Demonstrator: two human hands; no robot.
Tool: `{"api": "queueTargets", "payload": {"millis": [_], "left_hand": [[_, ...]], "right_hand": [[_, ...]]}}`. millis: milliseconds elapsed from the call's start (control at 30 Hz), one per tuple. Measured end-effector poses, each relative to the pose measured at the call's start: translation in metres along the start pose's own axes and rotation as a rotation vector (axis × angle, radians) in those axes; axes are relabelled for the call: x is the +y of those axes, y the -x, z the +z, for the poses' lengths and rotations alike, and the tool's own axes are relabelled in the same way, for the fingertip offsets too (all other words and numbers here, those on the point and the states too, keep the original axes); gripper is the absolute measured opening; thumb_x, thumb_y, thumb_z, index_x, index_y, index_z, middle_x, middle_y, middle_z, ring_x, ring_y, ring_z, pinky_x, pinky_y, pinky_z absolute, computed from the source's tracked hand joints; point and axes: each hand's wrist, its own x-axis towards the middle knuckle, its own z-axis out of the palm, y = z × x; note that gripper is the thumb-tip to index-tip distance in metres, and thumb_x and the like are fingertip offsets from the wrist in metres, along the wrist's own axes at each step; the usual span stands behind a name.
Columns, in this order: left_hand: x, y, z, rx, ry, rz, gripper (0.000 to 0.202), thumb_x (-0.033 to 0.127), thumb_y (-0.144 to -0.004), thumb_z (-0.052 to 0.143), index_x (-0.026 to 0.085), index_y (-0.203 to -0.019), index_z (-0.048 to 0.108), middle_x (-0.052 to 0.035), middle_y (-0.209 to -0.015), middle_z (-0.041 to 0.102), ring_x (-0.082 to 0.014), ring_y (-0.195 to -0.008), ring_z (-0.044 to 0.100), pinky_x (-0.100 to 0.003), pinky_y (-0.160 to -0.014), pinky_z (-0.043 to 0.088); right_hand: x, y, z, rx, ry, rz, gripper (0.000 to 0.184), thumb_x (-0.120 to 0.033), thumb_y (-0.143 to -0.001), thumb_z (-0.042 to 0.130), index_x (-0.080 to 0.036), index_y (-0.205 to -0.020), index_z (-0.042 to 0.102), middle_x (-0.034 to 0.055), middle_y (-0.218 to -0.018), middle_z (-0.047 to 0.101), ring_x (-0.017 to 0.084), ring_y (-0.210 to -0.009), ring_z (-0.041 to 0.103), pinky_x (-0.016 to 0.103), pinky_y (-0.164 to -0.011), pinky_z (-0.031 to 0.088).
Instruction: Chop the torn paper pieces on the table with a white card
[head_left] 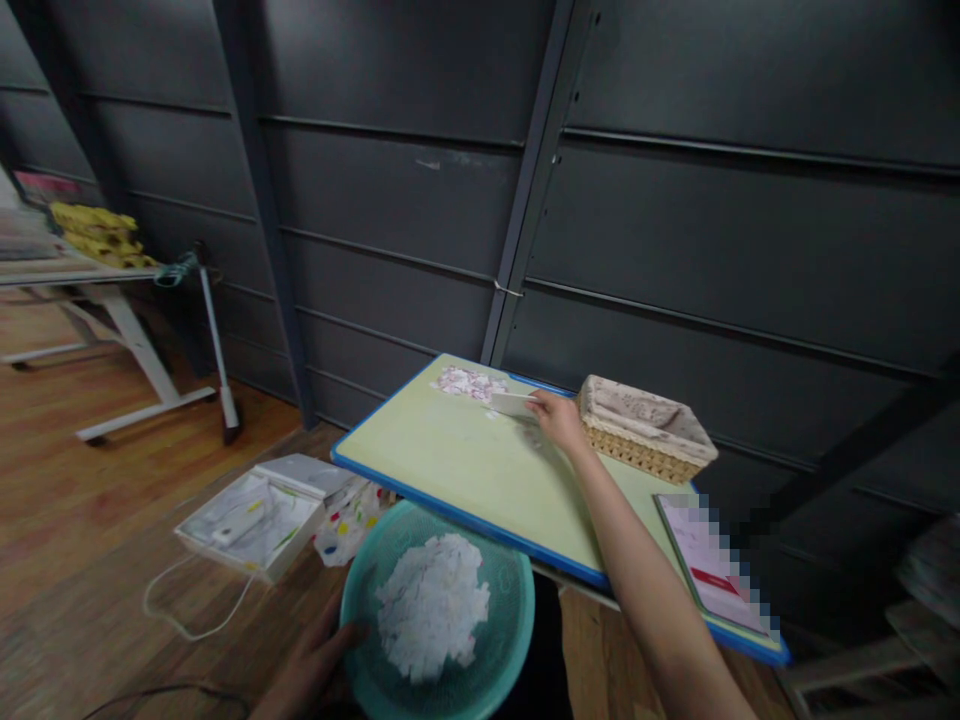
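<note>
**Plainly, a white card (513, 404) sits in the right hand (556, 418) beside a paper pile (469, 383)**

The right arm reaches across the worktop (420, 450) from its near edge toward the far one. Its grip is closed narrow on the right end of the card, between thumb and fingers, so the card juts out leftward from the fingertips toward the far left corner. The paper pile, made of small pale scraps, lies at that corner, just past the card's free end; whether card and scraps touch, I cannot tell. A few loose scraps lie just below that end, nearer the worktop's middle.

Meanwhile, the left hand (326, 640) is closed around the left side of a teal basket (517, 600), its thumb over the rim. The basket overlaps the near edge in view, toward the near left corner, and holds a broad heap of white scraps (433, 605).

Just right of the right hand, along the far edge, stands a wicker basket (649, 455) with a patterned cloth lining. A flat panel (681, 530), partly pixelated, lies toward the near right corner.
</note>
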Motion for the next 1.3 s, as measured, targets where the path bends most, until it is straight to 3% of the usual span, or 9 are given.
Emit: {"api": "queueTargets", "payload": {"millis": [133, 233, 400, 600, 767, 967, 1067, 1167, 1300], "left_hand": [[-0.007, -0.006, -0.007, 0.031, 0.049, -0.062, 0.112, 0.037, -0.046, 0.088, 0.021, -0.143, 0.034, -0.0118, -0.111, 0.074, -0.0410, -0.116, 0.057, -0.051, -0.090, 0.053], [-0.011, -0.010, -0.014, -0.022, 0.075, -0.075, 0.115, 0.034, -0.048, 0.088, 0.016, -0.145, 0.027, -0.0147, -0.114, 0.072, -0.0404, -0.119, 0.054, -0.050, -0.091, 0.053], [-0.015, -0.013, -0.021, -0.082, 0.080, -0.070, 0.108, 0.035, -0.054, 0.085, 0.011, -0.143, 0.029, -0.0168, -0.115, 0.071, -0.0399, -0.121, 0.053, -0.049, -0.093, 0.052], [-0.018, -0.009, -0.021, -0.051, 0.036, -0.113, 0.107, 0.038, -0.054, 0.084, 0.016, -0.144, 0.030, -0.0162, -0.117, 0.070, -0.0428, -0.118, 0.055, -0.054, -0.087, 0.054], [-0.019, -0.010, -0.020, -0.071, 0.053, -0.117, 0.110, 0.035, -0.056, 0.084, 0.018, -0.147, 0.024, -0.0147, -0.117, 0.071, -0.0410, -0.118, 0.055, -0.052, -0.088, 0.054], [-0.014, -0.006, -0.016, -0.066, 0.027, -0.091, 0.105, 0.034, -0.055, 0.084, 0.020, -0.145, 0.031, -0.0138, -0.122, 0.068, -0.0405, -0.121, 0.053, -0.049, -0.089, 0.054], [-0.012, -0.003, -0.011, -0.064, 0.020, -0.124, 0.103, 0.037, -0.057, 0.083, 0.022, -0.144, 0.030, -0.0138, -0.125, 0.066, -0.0412, -0.118, 0.055, -0.049, -0.080, 0.057], [-0.012, -0.002, -0.007, -0.007, 0.026, -0.120, 0.115, 0.039, -0.048, 0.087, 0.021, -0.145, 0.028, -0.0151, -0.120, 0.069, -0.0435, -0.113, 0.059, -0.048, -0.072, 0.059], [-0.009, -0.002, -0.006, 0.015, 0.008, -0.123, 0.116, 0.037, -0.045, 0.087, 0.019, -0.144, 0.030, -0.0144, -0.118, 0.070, -0.0428, -0.109, 0.061, -0.043, -0.067, 0.060]], "right_hand": [[-0.004, -0.007, 0.001, -0.051, -0.134, -0.024, 0.022, -0.031, -0.080, 0.052, -0.017, -0.082, 0.068, 0.0047, -0.077, 0.068, 0.018, -0.072, 0.058, 0.025, -0.064, 0.039], [-0.007, -0.011, 0.001, -0.038, -0.209, -0.009, 0.024, -0.035, -0.079, 0.053, -0.015, -0.080, 0.067, 0.0035, -0.073, 0.066, 0.017, -0.066, 0.055, 0.024, -0.061, 0.038], [-0.011, -0.011, 0.000, -0.002, -0.151, 0.004, 0.025, -0.035, -0.079, 0.052, -0.015, -0.080, 0.067, 0.0036, -0.072, 0.066, 0.016, -0.065, 0.054, 0.024, -0.060, 0.036], [-0.020, -0.009, 0.012, -0.035, -0.124, -0.019, 0.022, -0.030, -0.081, 0.052, -0.017, -0.086, 0.069, 0.0058, -0.082, 0.070, 0.018, -0.072, 0.059, 0.025, -0.066, 0.039], [-0.032, -0.012, 0.026, -0.033, -0.192, -0.096, 0.021, -0.028, -0.083, 0.052, -0.019, -0.089, 0.070, 0.0068, -0.094, 0.071, 0.019, -0.084, 0.063, 0.027, -0.074, 0.042], [-0.031, -0.005, 0.015, 0.080, -0.161, -0.033, 0.024, -0.031, -0.084, 0.052, -0.019, -0.093, 0.070, 0.0075, -0.090, 0.072, 0.021, -0.080, 0.063, 0.028, -0.071, 0.043], [-0.031, -0.003, 0.016, 0.076, -0.188, -0.051, 0.024, -0.030, -0.084, 0.051, -0.019, -0.093, 0.070, 0.0079, -0.094, 0.071, 0.021, -0.082, 0.063, 0.028, -0.073, 0.043], [-0.034, -0.004, 0.024, 0.025, -0.208, -0.091, 0.024, -0.028, -0.085, 0.050, -0.018, -0.093, 0.070, 0.0081, -0.098, 0.071, 0.020, -0.086, 0.063, 0.027, -0.076, 0.043], [-0.037, -0.005, 0.024, -0.072, -0.107, -0.103, 0.023, -0.027, -0.086, 0.049, -0.019, -0.094, 0.069, 0.0075, -0.098, 0.071, 0.020, -0.088, 0.063, 0.026, -0.075, 0.042]]}}
